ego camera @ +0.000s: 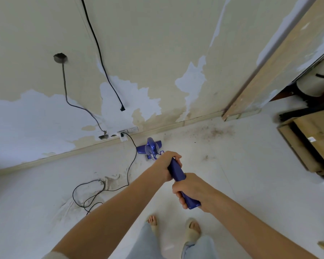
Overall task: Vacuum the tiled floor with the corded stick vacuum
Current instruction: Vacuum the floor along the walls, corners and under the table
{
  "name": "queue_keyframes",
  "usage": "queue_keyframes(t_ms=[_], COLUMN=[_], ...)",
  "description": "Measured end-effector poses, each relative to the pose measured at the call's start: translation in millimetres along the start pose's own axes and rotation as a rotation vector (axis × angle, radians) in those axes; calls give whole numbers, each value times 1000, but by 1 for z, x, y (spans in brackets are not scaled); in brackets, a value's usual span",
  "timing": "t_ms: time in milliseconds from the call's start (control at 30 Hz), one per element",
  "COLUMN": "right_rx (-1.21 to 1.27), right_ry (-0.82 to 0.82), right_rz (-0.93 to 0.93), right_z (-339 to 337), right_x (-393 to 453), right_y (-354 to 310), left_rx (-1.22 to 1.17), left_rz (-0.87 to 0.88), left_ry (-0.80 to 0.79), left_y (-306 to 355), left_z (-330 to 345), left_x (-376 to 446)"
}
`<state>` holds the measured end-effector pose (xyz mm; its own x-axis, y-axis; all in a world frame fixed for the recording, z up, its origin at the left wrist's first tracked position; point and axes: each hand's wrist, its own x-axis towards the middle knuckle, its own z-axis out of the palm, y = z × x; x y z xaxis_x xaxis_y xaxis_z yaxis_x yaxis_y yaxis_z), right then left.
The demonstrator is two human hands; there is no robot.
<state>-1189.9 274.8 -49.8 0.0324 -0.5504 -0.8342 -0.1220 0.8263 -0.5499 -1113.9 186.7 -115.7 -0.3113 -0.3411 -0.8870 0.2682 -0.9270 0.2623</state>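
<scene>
I hold a blue stick vacuum by its long blue handle. My left hand grips the upper part of the handle, farther from me. My right hand grips the near end of it. The vacuum's floor head lies on the pale tiled floor close to the skirting board. Its black cord runs from a wall socket down to loose loops on the floor at my left. Dark dust and crumbs lie scattered to the right of the head, near the wall.
The wall ahead has peeling paint and a second black cable hanging down it. A wooden door frame stands at the right, with stacked boards and cardboard beside it. My feet in slippers are below.
</scene>
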Motion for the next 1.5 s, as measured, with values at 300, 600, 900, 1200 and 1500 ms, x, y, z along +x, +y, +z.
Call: queue_keyframes(t_ms=[300,600,900,1200,1500], right_rx=[36,-57,-8,-33,-300], right_ry=[-40,-78,-61,8,71], right_rz=[-43,22,-5,60,-26], right_z=[-13,-23,-13,2,-13], right_x=[29,10,28,27,29], right_y=[1,30,5,32,26], left_rx=[66,53,117,129,-121], left_rz=[65,7,45,-8,88], left_ry=[107,135,121,141,53], left_y=[10,-26,5,-18,-26], left_z=[13,13,7,-6,-1], left_x=[27,12,26,27,33])
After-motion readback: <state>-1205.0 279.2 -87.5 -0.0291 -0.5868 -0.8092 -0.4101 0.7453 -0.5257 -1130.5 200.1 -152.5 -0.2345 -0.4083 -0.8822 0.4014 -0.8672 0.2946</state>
